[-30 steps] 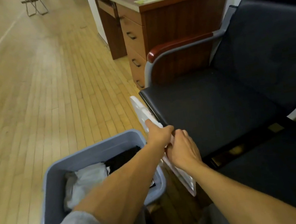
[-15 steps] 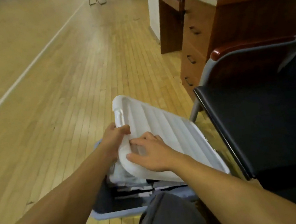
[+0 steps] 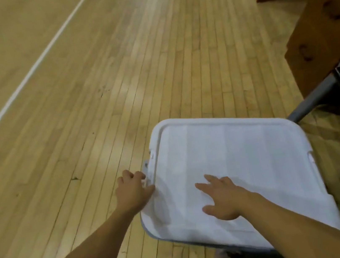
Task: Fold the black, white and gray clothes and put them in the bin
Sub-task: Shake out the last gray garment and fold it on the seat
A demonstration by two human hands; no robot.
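A white ribbed lid (image 3: pixel 236 163) lies flat over the grey-blue bin (image 3: pixel 151 234) on the wooden floor; only a thin strip of the bin's rim shows along the lid's near and left edges. The clothes inside are hidden under the lid. My left hand (image 3: pixel 133 189) grips the lid's left edge by its handle notch, fingers curled over it. My right hand (image 3: pixel 221 196) rests flat on top of the lid, fingers spread.
A black chair seat with a grey metal leg (image 3: pixel 319 97) stands just right of the bin. A brown wooden desk (image 3: pixel 323 22) rises behind it at the upper right. Wooden floor (image 3: pixel 90 74) with a white line stretches to the left.
The lid went from leaning at the chair's edge, to tilted over the bin, to flat on the bin. My view dropped toward the floor, and the clothes are now covered.
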